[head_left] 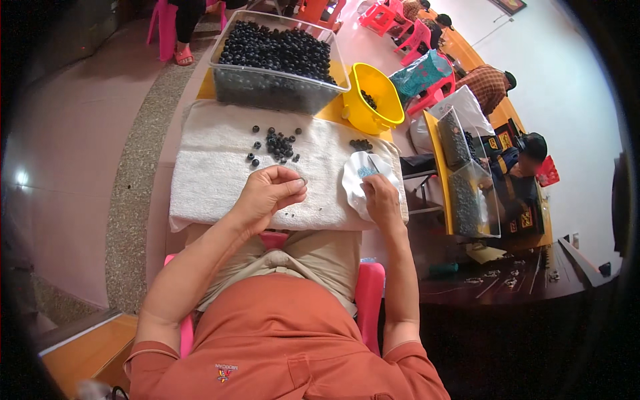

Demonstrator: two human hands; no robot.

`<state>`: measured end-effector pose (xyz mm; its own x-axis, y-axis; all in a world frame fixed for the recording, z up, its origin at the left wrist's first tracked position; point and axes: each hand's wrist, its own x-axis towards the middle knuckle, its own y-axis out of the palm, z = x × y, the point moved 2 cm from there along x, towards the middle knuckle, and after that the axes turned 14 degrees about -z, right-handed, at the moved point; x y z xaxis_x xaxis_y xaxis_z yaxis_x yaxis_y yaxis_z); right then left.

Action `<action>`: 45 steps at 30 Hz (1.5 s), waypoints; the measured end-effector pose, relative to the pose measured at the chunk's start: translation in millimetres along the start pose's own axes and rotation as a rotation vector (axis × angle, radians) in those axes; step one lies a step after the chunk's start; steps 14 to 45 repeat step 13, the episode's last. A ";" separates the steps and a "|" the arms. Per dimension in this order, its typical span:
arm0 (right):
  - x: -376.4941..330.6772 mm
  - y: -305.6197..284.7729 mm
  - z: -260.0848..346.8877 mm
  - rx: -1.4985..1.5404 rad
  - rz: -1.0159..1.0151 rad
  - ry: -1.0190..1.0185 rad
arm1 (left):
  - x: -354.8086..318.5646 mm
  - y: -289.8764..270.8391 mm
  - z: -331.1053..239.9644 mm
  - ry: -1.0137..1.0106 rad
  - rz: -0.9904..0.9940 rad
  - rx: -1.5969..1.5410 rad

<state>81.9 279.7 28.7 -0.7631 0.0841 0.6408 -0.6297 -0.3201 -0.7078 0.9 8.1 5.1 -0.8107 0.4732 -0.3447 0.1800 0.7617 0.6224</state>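
My left hand (270,192) is closed in a pinch over the white towel (213,157), and a small dark bead (304,180) shows at its fingertips. My right hand (382,198) is closed round a slim pointed tool that looks like tweezers (373,164). The tool's tip is over a white wavy-rimmed dish (351,195), where tiny light-blue bits (365,171) lie. Beyond my left hand sits a loose group of black round beads (280,145). A smaller dark heap (361,144) rests behind the dish. A few tiny dark specks (291,215) are on the towel near its front edge.
Behind the towel stands a clear plastic bin (267,90) heaped with black beads. Right of it is a yellow basket (373,100) with some dark beads inside. Farther right, clear boxes (473,193) stand on another table. People sit on pink chairs along the wall.
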 end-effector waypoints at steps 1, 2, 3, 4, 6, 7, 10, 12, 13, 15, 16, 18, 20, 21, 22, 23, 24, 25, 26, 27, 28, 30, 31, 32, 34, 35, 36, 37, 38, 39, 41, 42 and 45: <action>0.8 -0.1 0.9 0.038 -0.059 -0.016 | 0.6 -0.9 1.0 0.003 0.004 -0.006; 1.0 0.0 1.2 0.040 -0.059 -0.018 | 0.9 -1.5 1.7 0.005 0.007 -0.013; 1.0 -0.7 1.9 0.051 -0.081 -0.028 | 0.5 -1.5 2.0 0.008 0.006 -0.013; 1.1 -1.8 3.6 0.060 -0.104 -0.038 | -0.1 -0.8 2.2 0.016 0.016 -0.007; 0.5 -1.9 6.7 0.071 -0.115 -0.020 | -0.2 -0.7 3.4 0.026 0.027 -0.001; 1.4 -2.0 9.7 0.082 -0.126 0.000 | 0.3 -0.9 4.7 0.031 0.033 0.004; 4.0 -0.7 20.8 0.208 -0.155 0.034 | -1.0 0.3 4.8 0.032 0.033 0.020; 1.2 3.5 22.9 0.296 -0.135 0.125 | -1.4 0.9 5.4 0.027 0.033 0.020; -1.0 6.1 23.1 0.384 -0.113 0.214 | -0.8 0.8 6.6 0.026 0.040 0.008; -1.0 6.1 23.1 0.384 -0.113 0.214 | -0.8 0.8 6.6 0.026 0.040 0.008; -1.0 6.1 23.1 0.384 -0.113 0.214 | -0.8 0.8 6.6 0.026 0.040 0.008; -1.0 6.1 23.1 0.384 -0.113 0.214 | -0.8 0.8 6.6 0.026 0.040 0.008; -1.0 6.1 23.1 0.384 -0.113 0.214 | -0.8 0.8 6.6 0.026 0.040 0.008; -1.0 6.1 23.1 0.384 -0.113 0.214 | -0.8 0.8 6.6 0.026 0.040 0.008; -1.0 6.1 23.1 0.384 -0.113 0.214 | -0.8 0.8 6.6 0.026 0.040 0.008; -1.0 6.1 23.1 0.384 -0.113 0.214 | -0.8 0.8 6.6 0.026 0.040 0.008; -1.0 6.1 23.1 0.384 -0.113 0.214 | -0.8 0.8 6.6 0.026 0.040 0.008; -1.0 6.1 23.1 0.384 -0.113 0.214 | -0.8 0.8 6.6 0.026 0.040 0.008; -1.0 6.1 23.1 0.384 -0.113 0.214 | -0.8 0.8 6.6 0.026 0.040 0.008; -1.0 6.1 23.1 0.384 -0.113 0.214 | -0.8 0.8 6.6 0.026 0.040 0.008; -1.0 6.1 23.1 0.384 -0.113 0.214 | -0.8 0.8 6.6 0.026 0.040 0.008; -1.0 6.1 23.1 0.384 -0.113 0.214 | -0.8 0.8 6.6 0.026 0.040 0.008; -1.0 6.1 23.1 0.384 -0.113 0.214 | -0.8 0.8 6.6 0.026 0.040 0.008; -1.0 6.1 23.1 0.384 -0.113 0.214 | -0.8 0.8 6.6 0.026 0.040 0.008; -1.0 6.1 23.1 0.384 -0.113 0.214 | -0.8 0.8 6.6 0.026 0.040 0.008; -1.0 6.1 23.1 0.384 -0.113 0.214 | -0.8 0.8 6.6 0.026 0.040 0.008; -1.0 6.1 23.1 0.384 -0.113 0.214 | -0.8 0.8 6.6 0.026 0.040 0.008; -1.0 6.1 23.1 0.384 -0.113 0.214 | -0.8 0.8 6.6 0.026 0.040 0.008; -1.0 6.1 23.1 0.384 -0.113 0.214 | -0.8 0.8 6.6 0.026 0.040 0.008; -1.0 6.1 23.1 0.384 -0.113 0.214 | -0.8 0.8 6.6 0.026 0.040 0.008; -1.0 6.1 23.1 0.384 -0.113 0.214 | -0.8 0.8 6.6 0.026 0.040 0.008; -1.0 6.1 23.1 0.384 -0.113 0.214 | -0.8 0.8 6.6 0.026 0.040 0.008; -1.0 6.1 23.1 0.384 -0.113 0.214 | -0.8 0.8 6.6 0.026 0.040 0.008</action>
